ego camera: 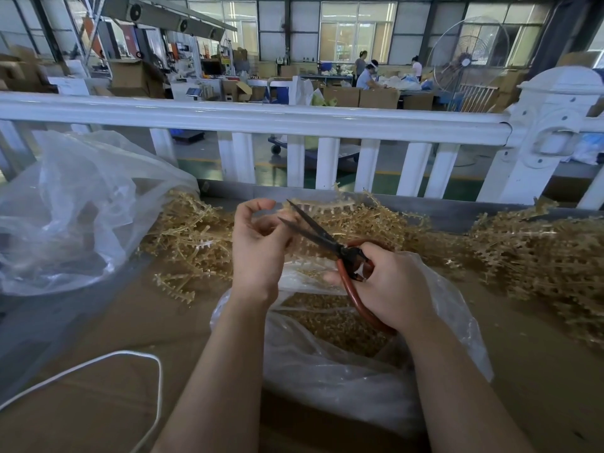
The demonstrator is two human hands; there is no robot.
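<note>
Evidently the trimming is mid-run. The left hand [258, 250] has its fingers curled and pinches a pale plastic sprue strip [283, 213] above the open clear bag [327, 387]. The right hand [389, 286] is wrapped round the red handles of the scissors [323, 238], whose blades stand parted at the strip. A layer of snipped pieces [330, 322] already lies in the bag, so a good share looks done. A heap of uncut sprues [506, 256] is spread along the back of the worktop [98, 403], so I judge much cutting is left.
</note>
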